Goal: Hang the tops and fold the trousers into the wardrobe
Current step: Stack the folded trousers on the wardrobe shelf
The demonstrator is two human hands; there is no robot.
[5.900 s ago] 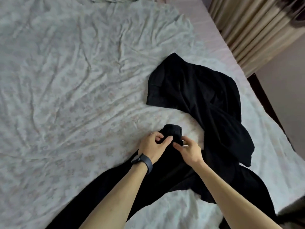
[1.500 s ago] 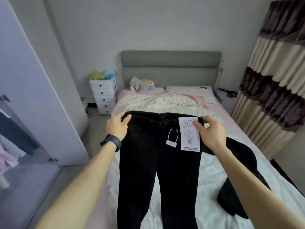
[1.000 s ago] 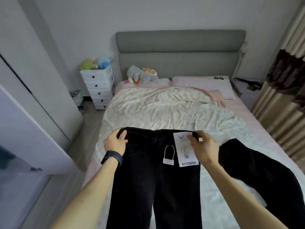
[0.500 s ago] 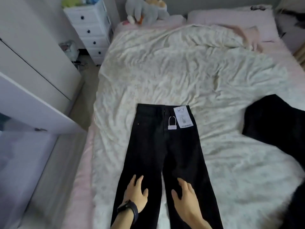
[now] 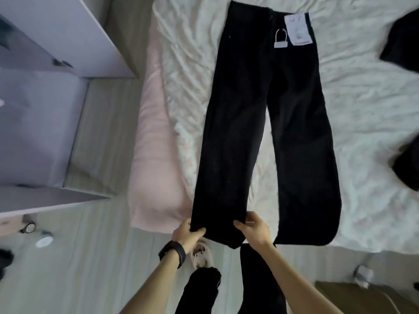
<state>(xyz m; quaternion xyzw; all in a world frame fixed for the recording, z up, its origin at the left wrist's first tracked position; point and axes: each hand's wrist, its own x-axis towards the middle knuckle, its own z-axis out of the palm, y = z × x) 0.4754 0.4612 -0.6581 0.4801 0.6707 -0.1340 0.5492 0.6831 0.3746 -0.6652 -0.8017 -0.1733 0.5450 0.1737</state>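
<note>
Black trousers [image 5: 267, 123] lie flat and lengthwise on the bed [image 5: 362, 105], waistband at the far end with a white paper tag [image 5: 298, 30] and a small loop tag. My left hand [image 5: 188, 232] grips the outer edge of the left leg's hem at the foot of the bed. My right hand [image 5: 252, 227] grips the inner edge of the same hem. The right leg's hem hangs slightly over the bed's end. A second black garment [image 5: 403, 39] lies at the right edge of the bed, partly out of frame.
The open wardrobe [image 5: 45, 91] with pale doors stands to the left across a strip of wooden floor [image 5: 95, 257]. A pink sheet edge [image 5: 154, 168] borders the bed's left side. My legs and a slipper show below. A cardboard box [image 5: 367, 298] sits at the bottom right.
The trousers went from held up by the waistband to laid flat on the bed. Both hands slid down from the thighs to the left leg's hem and now grip it. My view has tipped downward.
</note>
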